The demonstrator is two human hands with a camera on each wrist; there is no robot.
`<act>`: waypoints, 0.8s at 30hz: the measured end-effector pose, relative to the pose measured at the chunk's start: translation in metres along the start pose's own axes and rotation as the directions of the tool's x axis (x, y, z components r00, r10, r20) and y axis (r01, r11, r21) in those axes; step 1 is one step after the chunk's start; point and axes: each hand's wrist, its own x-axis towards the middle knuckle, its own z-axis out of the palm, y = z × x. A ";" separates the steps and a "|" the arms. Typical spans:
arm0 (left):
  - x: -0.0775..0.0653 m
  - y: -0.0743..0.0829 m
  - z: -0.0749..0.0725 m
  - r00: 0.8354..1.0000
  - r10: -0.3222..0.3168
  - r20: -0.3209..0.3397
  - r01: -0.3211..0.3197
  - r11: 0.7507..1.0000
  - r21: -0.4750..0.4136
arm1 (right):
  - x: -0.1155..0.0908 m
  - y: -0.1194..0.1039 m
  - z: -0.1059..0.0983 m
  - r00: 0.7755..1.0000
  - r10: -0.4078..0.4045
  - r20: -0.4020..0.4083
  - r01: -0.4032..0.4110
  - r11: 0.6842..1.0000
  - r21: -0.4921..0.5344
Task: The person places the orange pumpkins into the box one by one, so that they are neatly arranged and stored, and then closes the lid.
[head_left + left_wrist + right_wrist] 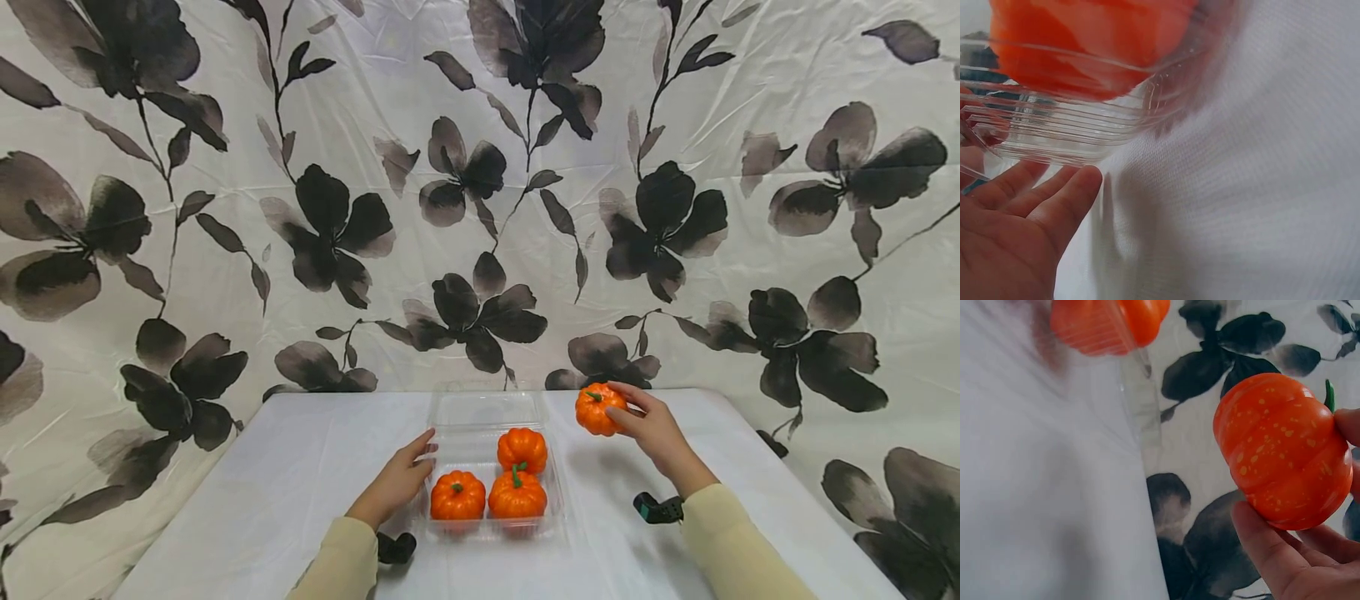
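Note:
A small orange pumpkin [597, 412] with a green stem is gripped between the thumb and fingers of my right hand [654, 429], raised over the right part of the table. Pale flecks mark its skin in the right wrist view. My left hand [399, 482] rests its fingertips against the left side of a clear plastic clamshell box [557, 510], fingers fairly straight against the ribbed wall [1066, 134]. Inside the box sit three pumpkins: one at front left [457, 496], one at front right [517, 497] and one at back right [522, 450]. The box's back left part holds no pumpkin.
The box's clear lid [487, 408] is folded back toward the rear edge of the white-covered table [300, 467]. Behind the table hangs a floral cloth [465, 225]. A dark wrist device [657, 508] is strapped at the right wrist, another [397, 548] at the left.

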 end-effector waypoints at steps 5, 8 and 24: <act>0.002 0.001 -0.001 1.000 0.010 -0.010 -0.010 1.000 0.013 | 0.003 -0.008 0.008 0.999 -0.037 0.013 0.037 0.999 -0.012; 0.001 0.002 -0.001 1.000 0.010 -0.012 -0.010 1.000 0.019 | 0.004 -0.012 0.013 0.998 -0.046 0.033 0.046 0.999 -0.005; -0.002 0.002 0.000 1.000 -0.009 0.000 0.009 1.000 0.004 | 0.005 -0.035 0.036 0.983 -0.124 0.137 0.134 0.989 -0.067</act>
